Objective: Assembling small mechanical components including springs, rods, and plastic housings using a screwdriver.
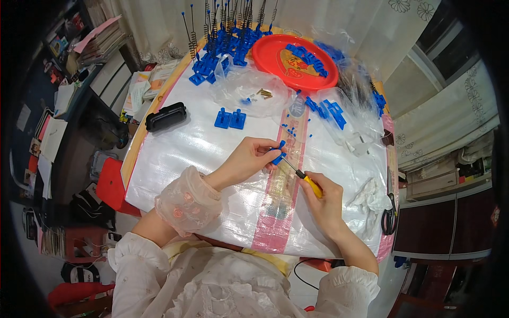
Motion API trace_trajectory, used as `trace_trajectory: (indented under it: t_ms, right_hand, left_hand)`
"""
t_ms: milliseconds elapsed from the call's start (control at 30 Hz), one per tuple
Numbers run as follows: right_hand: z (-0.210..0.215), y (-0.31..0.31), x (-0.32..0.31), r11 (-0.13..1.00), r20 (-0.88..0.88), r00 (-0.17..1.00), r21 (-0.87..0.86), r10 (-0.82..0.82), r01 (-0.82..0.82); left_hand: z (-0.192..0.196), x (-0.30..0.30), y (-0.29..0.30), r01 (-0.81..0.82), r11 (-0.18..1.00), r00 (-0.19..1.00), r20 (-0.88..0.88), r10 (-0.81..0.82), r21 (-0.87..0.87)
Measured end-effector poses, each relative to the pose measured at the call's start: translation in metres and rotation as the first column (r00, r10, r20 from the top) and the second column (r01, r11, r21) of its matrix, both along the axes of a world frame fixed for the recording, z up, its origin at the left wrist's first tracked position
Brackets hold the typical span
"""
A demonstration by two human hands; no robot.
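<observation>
Over the middle of the table, my left hand (253, 158) pinches a small blue plastic part (279, 154) between thumb and fingers. My right hand (322, 199) is closed round the yellow and black handle of a screwdriver (313, 185). Its thin metal shaft points up and left, the tip at the blue part; whether it touches a screw is too small to tell. Beyond my left hand, two blue square plastic bases (230, 118) lie side by side. Several tiny blue pieces (289, 130) are scattered just past the blue part I hold.
A red round tray (270, 58) holds blue parts at the back. Left of it stand several blue pieces with black springs (228, 37). A clear plastic bag (249, 95) bears small brass pieces (264, 94). A black case (166, 117) lies left; black-handled scissors (389, 216) and crumpled white tissue (373, 196) lie right.
</observation>
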State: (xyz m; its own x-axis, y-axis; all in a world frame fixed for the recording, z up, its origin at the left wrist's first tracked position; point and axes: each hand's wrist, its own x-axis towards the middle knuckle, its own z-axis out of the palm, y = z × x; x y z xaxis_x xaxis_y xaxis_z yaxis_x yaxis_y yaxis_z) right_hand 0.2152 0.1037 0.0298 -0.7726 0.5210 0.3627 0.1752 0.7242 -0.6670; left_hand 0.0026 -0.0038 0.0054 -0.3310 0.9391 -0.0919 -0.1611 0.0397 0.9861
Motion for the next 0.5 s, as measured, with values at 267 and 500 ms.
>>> trace_trajectory:
  t_ms: [267,500]
  right_hand:
    - [-0.0041,-0.0001,-0.0018,0.915,0.042,0.999,-0.403,-0.011,0.027]
    - [-0.0002,0.0015,-0.0035,0.773,0.043,0.999,-0.634,-0.002,0.029]
  left_hand:
    - [-0.0018,0.0009,0.0003,-0.010,1.000,1.000,-0.013,0.010,0.011]
    - [-0.0043,0.0011,0.0008,-0.026,0.999,1.000,0.002,0.026,0.031]
